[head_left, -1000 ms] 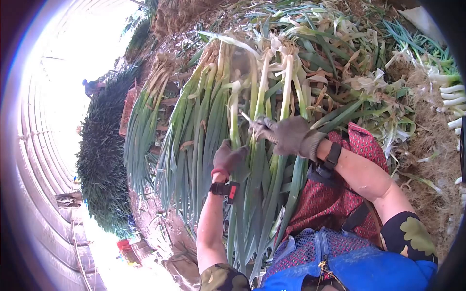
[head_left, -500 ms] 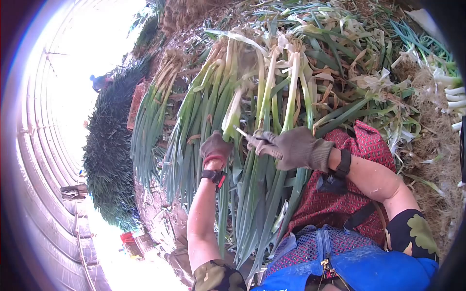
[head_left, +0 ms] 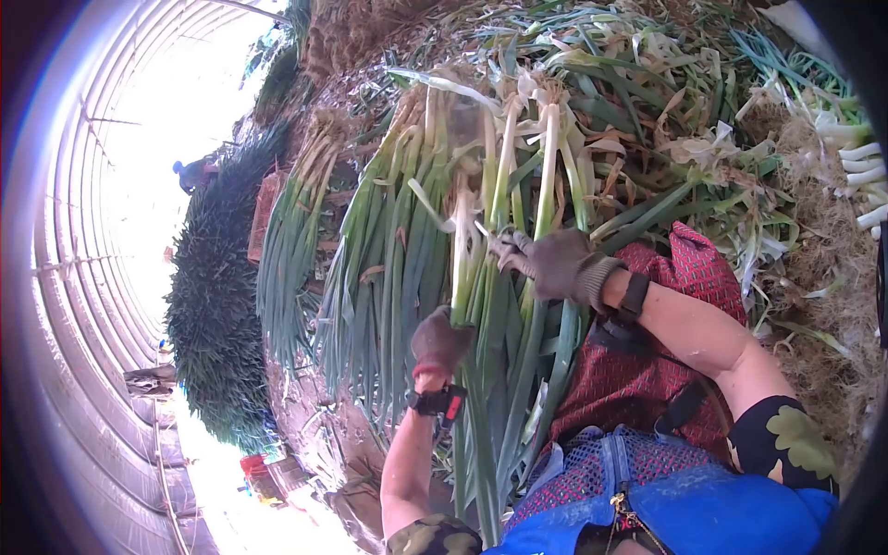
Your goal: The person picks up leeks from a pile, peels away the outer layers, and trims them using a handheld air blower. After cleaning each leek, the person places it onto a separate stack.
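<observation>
My gloved left hand (head_left: 442,339) is closed round a long green onion (head_left: 462,268), gripping it where the white stem turns green. A pale strip of leaf sheath (head_left: 431,205) curls away to the left of that stem. To the right, my gloved right hand (head_left: 560,265) is closed, its fingertips close to the same stem. A slim, pale pointed tip (head_left: 482,228) sticks out from those fingers; the rest of it is hidden. Several more green onions (head_left: 548,176) lie side by side under and beyond my hands, roots away from me.
Bundles of green onions (head_left: 301,222) lie to the left, beside a large dark-green heap (head_left: 217,305). Leaf scraps (head_left: 638,92) cover the ground at the back. Peeled white onions (head_left: 862,171) are at the far right. Red patterned cloth (head_left: 610,388) covers my lap.
My left hand has moved down and to the right along with the onion. A sheath strip now stands off the stem. My right hand has shifted slightly up and left.
</observation>
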Tool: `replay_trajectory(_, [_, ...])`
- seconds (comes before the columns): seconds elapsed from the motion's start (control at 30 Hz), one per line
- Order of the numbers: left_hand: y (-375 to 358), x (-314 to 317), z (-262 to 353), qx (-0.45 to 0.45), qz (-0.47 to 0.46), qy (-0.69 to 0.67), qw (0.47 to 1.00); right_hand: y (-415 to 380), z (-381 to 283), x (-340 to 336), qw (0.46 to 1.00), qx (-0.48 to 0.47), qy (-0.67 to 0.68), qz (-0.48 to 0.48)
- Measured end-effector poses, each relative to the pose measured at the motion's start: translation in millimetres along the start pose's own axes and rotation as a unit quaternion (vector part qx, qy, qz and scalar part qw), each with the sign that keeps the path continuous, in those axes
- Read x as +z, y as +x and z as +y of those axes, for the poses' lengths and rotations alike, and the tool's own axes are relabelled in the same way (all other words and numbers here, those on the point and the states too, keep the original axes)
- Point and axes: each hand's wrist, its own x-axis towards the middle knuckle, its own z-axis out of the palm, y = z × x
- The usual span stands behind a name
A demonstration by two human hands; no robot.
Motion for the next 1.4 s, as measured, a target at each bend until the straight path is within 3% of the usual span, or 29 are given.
replay_trajectory(0.37, [-41, 53, 15, -0.056, 0.004, 0.064, 0.996, 17, -4, 2, 1.000, 0.011, 0.021, 0.012])
replay_trajectory(0.57, [-46, 56, 12, -0.031, 0.011, 0.031, 0.999, 47, -2, 12, 0.998, 0.030, 0.034, 0.047])
replay_trajectory(0.67, [-46, 58, 2, -0.003, 0.038, -0.032, 0.999, 55, -2, 17, 0.996, 0.004, 0.054, 0.070])
replay_trajectory(0.77, [-38, 39, -15, -0.061, 0.006, -0.308, 0.949, 49, 4, 6, 0.994, 0.020, 0.078, 0.069])
replay_trajectory(0.87, [-22, 9, -22, 0.018, 0.094, -0.396, 0.913, 39, 16, -16, 0.992, -0.052, 0.101, -0.058])
replay_trajectory(0.9, [-18, -5, -17, 0.015, 0.082, -0.393, 0.916, 31, 23, -19, 0.973, -0.066, 0.200, -0.090])
replay_trajectory(1.0, [3, -32, -1, 0.022, 0.055, -0.369, 0.928, -27, 30, -66, 0.972, -0.022, 0.211, 0.105])
replay_trajectory(1.1, [42, -23, 12, 0.041, 0.044, -0.296, 0.953, -52, 64, -85, 0.965, 0.066, 0.195, 0.165])
replay_trajectory(1.17, [71, -15, 39, 0.047, 0.040, -0.237, 0.969, -61, 81, -86, 0.964, 0.100, 0.166, 0.180])
replay_trajectory(1.23, [137, 42, 33, 0.100, -0.019, -0.268, 0.958, -63, 103, -81, 0.965, 0.098, 0.147, 0.196])
replay_trajectory(1.27, [137, 34, 56, 0.128, -0.051, -0.282, 0.950, -68, 104, -84, 0.967, 0.102, 0.134, 0.189])
replay_trajectory(1.3, [132, 29, 79, 0.068, -0.056, -0.198, 0.976, -73, 103, -86, 0.970, 0.108, 0.122, 0.183])
replay_trajectory(1.4, [176, 59, 90, 0.000, -0.087, -0.195, 0.977, -84, 106, -95, 0.971, 0.127, 0.110, 0.170])
